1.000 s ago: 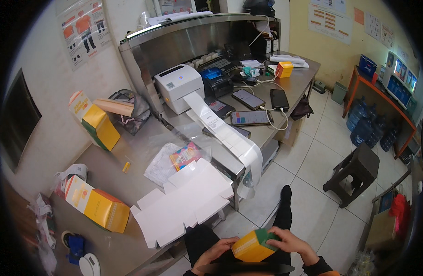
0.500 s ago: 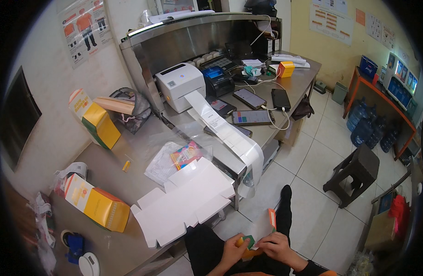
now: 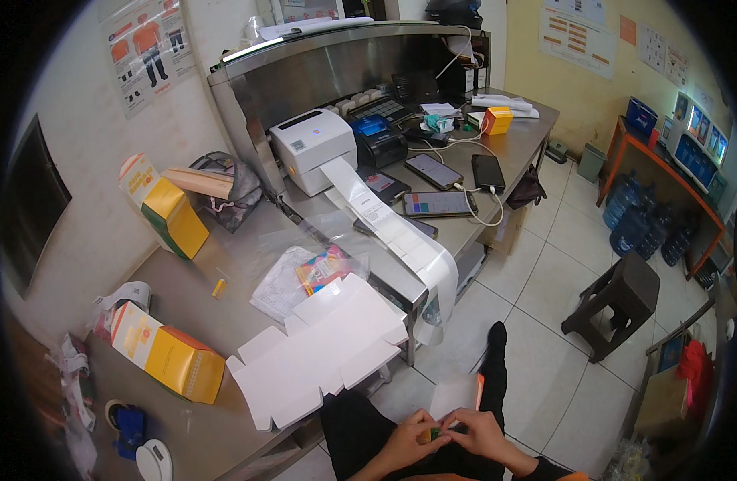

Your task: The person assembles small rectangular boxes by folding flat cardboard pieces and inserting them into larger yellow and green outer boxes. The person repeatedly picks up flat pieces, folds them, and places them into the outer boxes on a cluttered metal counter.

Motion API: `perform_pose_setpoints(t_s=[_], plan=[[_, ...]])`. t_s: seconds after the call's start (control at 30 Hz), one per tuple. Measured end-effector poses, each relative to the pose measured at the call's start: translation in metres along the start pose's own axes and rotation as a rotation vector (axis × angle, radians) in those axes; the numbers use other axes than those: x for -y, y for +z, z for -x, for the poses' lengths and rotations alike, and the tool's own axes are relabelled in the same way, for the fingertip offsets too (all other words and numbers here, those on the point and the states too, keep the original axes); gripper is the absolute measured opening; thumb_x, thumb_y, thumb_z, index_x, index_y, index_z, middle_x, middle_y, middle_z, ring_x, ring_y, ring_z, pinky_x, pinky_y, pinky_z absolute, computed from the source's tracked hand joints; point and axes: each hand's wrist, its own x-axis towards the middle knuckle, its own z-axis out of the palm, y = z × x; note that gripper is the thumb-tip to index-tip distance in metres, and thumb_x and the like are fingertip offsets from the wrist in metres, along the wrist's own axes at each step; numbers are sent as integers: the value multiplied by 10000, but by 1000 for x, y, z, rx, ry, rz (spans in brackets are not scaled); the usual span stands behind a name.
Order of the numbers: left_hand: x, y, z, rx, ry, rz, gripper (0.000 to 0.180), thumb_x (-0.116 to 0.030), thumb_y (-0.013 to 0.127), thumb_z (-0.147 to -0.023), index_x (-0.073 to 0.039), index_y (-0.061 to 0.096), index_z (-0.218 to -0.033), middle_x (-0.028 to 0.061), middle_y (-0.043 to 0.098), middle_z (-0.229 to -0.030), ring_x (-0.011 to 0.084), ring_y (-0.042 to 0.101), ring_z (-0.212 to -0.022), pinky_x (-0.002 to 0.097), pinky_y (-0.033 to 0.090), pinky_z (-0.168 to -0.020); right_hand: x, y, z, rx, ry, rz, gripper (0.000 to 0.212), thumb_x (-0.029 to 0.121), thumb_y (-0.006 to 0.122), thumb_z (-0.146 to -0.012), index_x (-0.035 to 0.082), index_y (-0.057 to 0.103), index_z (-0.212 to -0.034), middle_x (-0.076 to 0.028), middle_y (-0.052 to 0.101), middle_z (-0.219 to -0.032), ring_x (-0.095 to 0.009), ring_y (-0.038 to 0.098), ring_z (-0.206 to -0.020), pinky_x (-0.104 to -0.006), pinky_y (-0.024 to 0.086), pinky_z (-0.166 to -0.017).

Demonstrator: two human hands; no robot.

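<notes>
Over my lap, my left hand [image 3: 408, 443] and my right hand [image 3: 475, 435] meet with fingertips pinched close together on a folding carton [image 3: 455, 394]. Its white inner side and an orange edge rise beyond my fingers, and a bit of green and yellow shows between them. My hands hide the rest of the carton. Flattened on the near edge of the steel table, left of my hands, lies an unfolded carton [image 3: 320, 349] with its white side up. Farther left on that table are two upright-printed yellow, white and green cartons, one nearer [image 3: 172, 353] and one farther [image 3: 172, 212].
A white label printer [image 3: 312, 148] feeds a long paper strip [image 3: 400, 240] over the counter's edge. Phones with cables [image 3: 440, 205] lie beside it. A tape roll dispenser [image 3: 130, 429] and a white round object [image 3: 154, 461] sit at lower left. On the floor stands a dark stool [image 3: 617, 301].
My fingers have drawn closer together on the carton, and my right hand has shifted slightly left. Its white panel has turned, so less of the orange face and the green part shows.
</notes>
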Motion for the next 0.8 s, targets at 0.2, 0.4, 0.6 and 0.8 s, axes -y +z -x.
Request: perform_pose_setpoints(t_s=[0.2,0.4,0.6,0.8], plan=[[32,-3,23,393,-216,375,176,-148,592,-906,-7,655,-992,60,503,-896,155,511,-854,284,425,-727,1,-11,3,360,-28,-152,347,183,725,-794,67,508,-1039,-62,655,-898,-181,629,-826,-266,495,-664],[53,-39,48,246,-411,939,198,-158,536,-942,19,617,-977,40,453,-966,136,456,-920,260,376,-790,1,-31,7,-109,-334,308,203,216,619,-872,112,618,-1046,-60,638,-1022,-199,568,-1074,-434,349,-990],[47,-44,50,396,-490,787,204,-162,526,-940,17,597,-1007,38,519,-978,127,487,-962,251,365,-868,-26,-3,-1,307,-353,-14,178,201,492,-948,80,622,-963,-41,632,-964,-205,559,-1043,-477,241,-1054],[-7,-45,27,458,-148,-32,235,-223,569,-908,-71,579,-1087,80,637,-955,172,598,-927,298,436,-830,-20,6,-6,291,-373,222,157,192,515,-918,65,603,-948,-77,597,-873,-254,565,-900,-406,358,-940]])
